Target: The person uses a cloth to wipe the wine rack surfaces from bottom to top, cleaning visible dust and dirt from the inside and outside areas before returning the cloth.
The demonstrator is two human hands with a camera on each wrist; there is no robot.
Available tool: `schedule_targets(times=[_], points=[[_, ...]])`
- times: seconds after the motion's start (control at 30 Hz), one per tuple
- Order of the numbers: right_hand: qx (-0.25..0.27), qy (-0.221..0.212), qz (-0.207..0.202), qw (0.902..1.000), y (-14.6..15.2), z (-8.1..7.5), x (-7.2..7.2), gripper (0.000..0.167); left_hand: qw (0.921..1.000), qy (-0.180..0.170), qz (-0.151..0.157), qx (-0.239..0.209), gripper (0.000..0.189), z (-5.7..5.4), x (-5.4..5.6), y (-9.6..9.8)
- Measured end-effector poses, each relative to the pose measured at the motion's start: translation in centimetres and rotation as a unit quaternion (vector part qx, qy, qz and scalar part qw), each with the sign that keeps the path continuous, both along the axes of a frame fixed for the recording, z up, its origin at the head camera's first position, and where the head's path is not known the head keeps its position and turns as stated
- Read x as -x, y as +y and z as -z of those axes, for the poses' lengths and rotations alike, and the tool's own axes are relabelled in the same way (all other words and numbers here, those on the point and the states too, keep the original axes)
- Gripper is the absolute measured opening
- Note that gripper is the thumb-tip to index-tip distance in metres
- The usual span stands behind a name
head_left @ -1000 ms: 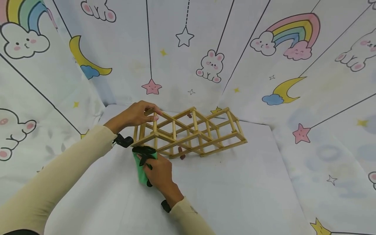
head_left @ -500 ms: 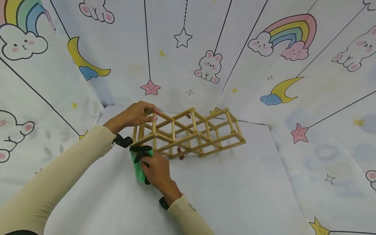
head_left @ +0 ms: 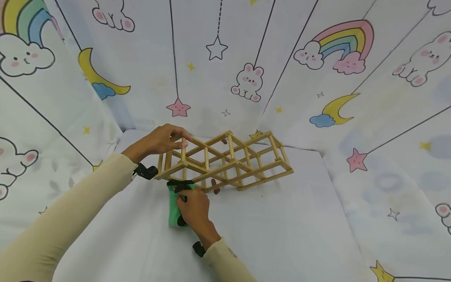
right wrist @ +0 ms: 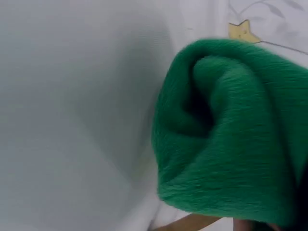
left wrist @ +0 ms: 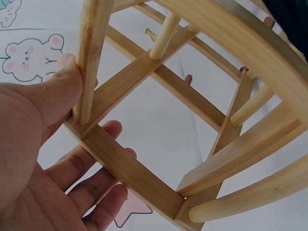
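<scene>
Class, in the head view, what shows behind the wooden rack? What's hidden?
Past the wooden rack show white backdrop, a printed yellow star and a small brown piece. Anything directly behind its bars or the left hand is covered.

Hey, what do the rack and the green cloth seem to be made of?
The rack looks like smooth wood or bamboo, faintly satiny: it's yellow-brown with visible grain. The green cloth looks like soft, matte fabric: fuzzy, loosely folded; exact fibre unclear.
</scene>
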State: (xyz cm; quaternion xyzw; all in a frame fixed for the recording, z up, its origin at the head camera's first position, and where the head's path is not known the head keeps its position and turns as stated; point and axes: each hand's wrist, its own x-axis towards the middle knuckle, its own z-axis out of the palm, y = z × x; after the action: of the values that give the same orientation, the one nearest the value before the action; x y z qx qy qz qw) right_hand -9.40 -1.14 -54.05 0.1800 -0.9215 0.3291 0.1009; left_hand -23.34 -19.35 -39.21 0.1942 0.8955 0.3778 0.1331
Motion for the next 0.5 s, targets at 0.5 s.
schedule_targets(times=[0.5], points=[[0.010, 0.036, -0.005, 0.9993, 0.59, 0.15, 0.03, 0.009, 0.9999, 0.003, -0.007, -0.014, 0.030, -0.54, -0.51, -0.04]])
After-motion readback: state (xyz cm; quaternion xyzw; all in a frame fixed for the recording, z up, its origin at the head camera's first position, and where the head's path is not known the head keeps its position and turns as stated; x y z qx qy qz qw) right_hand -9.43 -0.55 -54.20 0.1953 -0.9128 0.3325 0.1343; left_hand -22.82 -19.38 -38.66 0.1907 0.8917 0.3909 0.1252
